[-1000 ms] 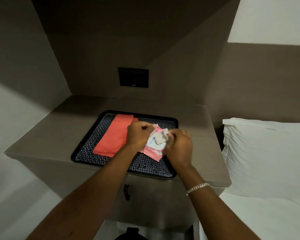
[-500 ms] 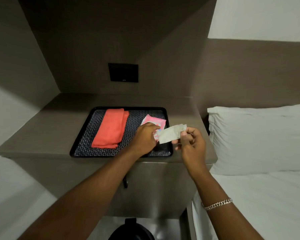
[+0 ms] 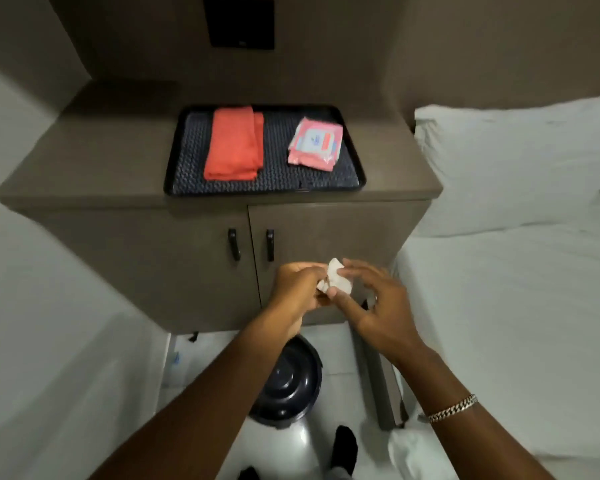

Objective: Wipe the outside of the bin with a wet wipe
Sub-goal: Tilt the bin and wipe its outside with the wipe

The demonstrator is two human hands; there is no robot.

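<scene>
Beside the white bed (image 3: 520, 289), a brown cabinet (image 3: 146, 244) carries a black tray (image 3: 355, 174) with a folded orange cloth (image 3: 234, 143) and a pink pack of wet wipes (image 3: 315, 142) lying apart on it. A second ago our hands were up at that pack, drawing a sheet out; half a second ago the sheet hung stretched between them over the tray's edge. Now we have dropped both hands in front of the cabinet doors and tipped our view down, and the pack lies alone on the tray.

Our left hand (image 3: 297, 294) is closed around the crumpled white wet wipe (image 3: 336, 280), while our right hand (image 3: 378, 306) has its fingers spread, only the thumb and a fingertip touching the wad. We judge the fetching step done and the wiping not yet begun.

Down on the pale floor, directly under our left forearm, stands the bin (image 3: 288, 386): a round, glossy dark domed lid with a raised centre over a pale, shiny body. Most of its outside is hidden beneath the lid and our arm, so we cannot tell how dirty it is.
</scene>
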